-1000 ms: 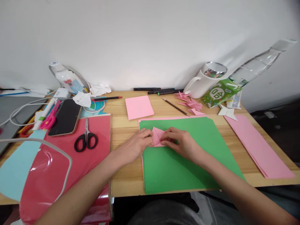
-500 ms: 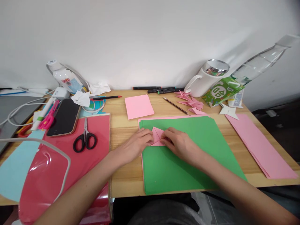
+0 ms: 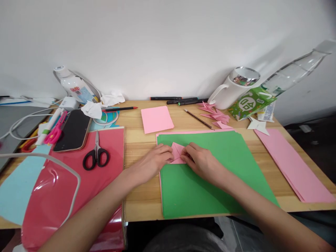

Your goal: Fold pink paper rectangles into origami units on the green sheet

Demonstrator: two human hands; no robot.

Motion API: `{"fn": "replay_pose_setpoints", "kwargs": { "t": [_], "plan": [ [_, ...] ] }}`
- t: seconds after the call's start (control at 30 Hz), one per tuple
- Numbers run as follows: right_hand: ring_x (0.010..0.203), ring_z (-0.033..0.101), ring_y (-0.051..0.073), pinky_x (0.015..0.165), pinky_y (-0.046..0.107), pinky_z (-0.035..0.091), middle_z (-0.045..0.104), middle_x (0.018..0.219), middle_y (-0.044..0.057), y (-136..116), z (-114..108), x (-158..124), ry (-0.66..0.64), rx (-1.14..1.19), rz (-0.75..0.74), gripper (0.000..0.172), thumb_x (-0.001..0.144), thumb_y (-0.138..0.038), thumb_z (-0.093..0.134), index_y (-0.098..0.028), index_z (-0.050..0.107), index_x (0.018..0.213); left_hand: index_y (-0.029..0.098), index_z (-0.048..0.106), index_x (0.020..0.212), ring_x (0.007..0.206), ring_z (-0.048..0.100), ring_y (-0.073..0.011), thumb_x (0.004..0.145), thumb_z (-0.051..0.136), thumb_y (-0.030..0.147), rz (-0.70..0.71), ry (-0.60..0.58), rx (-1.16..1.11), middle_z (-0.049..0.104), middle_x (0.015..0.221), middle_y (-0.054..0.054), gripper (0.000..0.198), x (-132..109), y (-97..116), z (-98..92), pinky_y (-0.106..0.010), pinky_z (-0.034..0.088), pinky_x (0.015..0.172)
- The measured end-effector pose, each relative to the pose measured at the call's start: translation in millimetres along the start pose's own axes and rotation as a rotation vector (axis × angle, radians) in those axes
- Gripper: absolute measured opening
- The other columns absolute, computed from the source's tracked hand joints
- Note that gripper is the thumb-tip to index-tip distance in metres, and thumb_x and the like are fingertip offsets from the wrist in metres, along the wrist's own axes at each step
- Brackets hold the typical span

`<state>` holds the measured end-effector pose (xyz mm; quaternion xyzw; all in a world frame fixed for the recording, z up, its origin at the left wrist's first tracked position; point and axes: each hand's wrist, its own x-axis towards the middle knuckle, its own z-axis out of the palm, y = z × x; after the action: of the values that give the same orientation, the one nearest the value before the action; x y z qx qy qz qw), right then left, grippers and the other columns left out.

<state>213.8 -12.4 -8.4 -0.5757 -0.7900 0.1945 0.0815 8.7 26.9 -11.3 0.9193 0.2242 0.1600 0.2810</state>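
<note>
A small folded pink paper (image 3: 177,152) with diagonal creases lies over the upper left part of a stack of green paper (image 3: 210,185). My left hand (image 3: 160,157) grips its left edge with bent fingers. On the opposite edge, my right hand (image 3: 196,157) pinches the same paper between thumb and fingers. The fingers hide both side corners of the fold. Behind the hands lies a stack of square pink paper (image 3: 156,119). Several folded pink pieces (image 3: 215,115) sit beyond the green stack, near a pencil (image 3: 198,119).
Black-handled scissors (image 3: 96,155) rest on a red folder (image 3: 110,147) at left, beside a phone (image 3: 74,131). A white mug (image 3: 231,91), green drink carton (image 3: 252,103) and clear bottle (image 3: 296,70) stand at back right. Pink strips (image 3: 296,168) lie along the right.
The whole view has shifted slightly, so things appear a little further right. Both hands keep their hold on the folded pink paper, with no clear change in it.
</note>
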Motion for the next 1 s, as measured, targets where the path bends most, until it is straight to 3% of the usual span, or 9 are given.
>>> {"fn": "replay_pose_setpoints", "kwargs": {
  "t": [0.27, 0.43, 0.53, 0.73, 0.9, 1.0],
  "plan": [
    [0.067, 0.056, 0.015, 0.065, 0.026, 0.043, 0.057, 0.082, 0.006, 0.2, 1.1, 1.3, -0.006, -0.028, -0.006, 0.011, 0.091, -0.017, 0.048, -0.016, 0.058, 0.085, 0.016, 0.063, 0.097, 0.093, 0.054, -0.0176, 0.094, 0.039, 0.014, -0.028, -0.011, 0.114, 0.061, 0.099, -0.007, 0.024, -1.8, 6.9, -3.2, -0.032, 0.046, 0.083],
    [0.070, 0.057, 0.016, 0.066, 0.026, 0.044, 0.057, 0.083, 0.006, -0.5, 0.4, 1.3, -0.031, -0.005, 0.022, 0.010, 0.090, -0.016, 0.048, -0.015, 0.057, 0.084, 0.004, 0.061, 0.109, 0.101, 0.056, -0.0259, 0.086, 0.042, 0.005, 0.040, -0.039, 0.620, 0.063, 0.108, -0.016, 0.029, -6.1, 38.1, 10.9, -0.039, 0.047, 0.086],
    [0.070, 0.057, 0.016, 0.066, 0.026, 0.044, 0.057, 0.083, 0.006, 0.0, -0.5, 1.7, -0.027, 0.008, 0.009, 0.011, 0.090, -0.015, 0.049, -0.016, 0.057, 0.083, 0.001, 0.064, 0.107, 0.108, 0.058, -0.0288, 0.085, 0.043, 0.010, 0.082, 0.011, 0.802, 0.064, 0.114, -0.020, 0.031, -13.2, 58.3, 28.8, -0.040, 0.044, 0.093],
    [0.069, 0.055, 0.016, 0.065, 0.026, 0.042, 0.057, 0.081, 0.006, 0.3, -5.8, 4.4, -0.059, 0.020, -0.005, 0.013, 0.090, -0.017, 0.049, -0.015, 0.058, 0.082, -0.001, 0.062, 0.115, 0.123, 0.049, -0.0342, 0.083, 0.056, 0.029, -0.079, 0.047, 0.886, 0.056, 0.127, -0.021, 0.045, -26.2, 75.5, 59.9, -0.041, 0.043, 0.100],
    [0.066, 0.054, 0.015, 0.064, 0.026, 0.041, 0.056, 0.078, 0.005, 0.4, -10.6, 6.5, -0.097, 0.028, -0.009, 0.013, 0.090, -0.017, 0.050, -0.015, 0.058, 0.079, 0.002, 0.060, 0.119, 0.124, 0.047, -0.0356, 0.083, 0.059, 0.041, -0.292, 0.126, 0.830, 0.053, 0.131, -0.022, 0.053, -21.4, 86.4, 77.0, -0.042, 0.046, 0.097],
    [0.066, 0.053, 0.015, 0.065, 0.026, 0.041, 0.056, 0.078, 0.005, 0.9, -11.1, 6.7, -0.100, 0.051, -0.010, 0.013, 0.090, -0.017, 0.050, -0.014, 0.059, 0.080, 0.004, 0.060, 0.119, 0.124, 0.047, -0.0377, 0.084, 0.057, 0.044, -0.325, 0.166, 0.803, 0.053, 0.130, -0.023, 0.054, -19.1, 90.9, 82.6, -0.045, 0.048, 0.095]
  ]
}}
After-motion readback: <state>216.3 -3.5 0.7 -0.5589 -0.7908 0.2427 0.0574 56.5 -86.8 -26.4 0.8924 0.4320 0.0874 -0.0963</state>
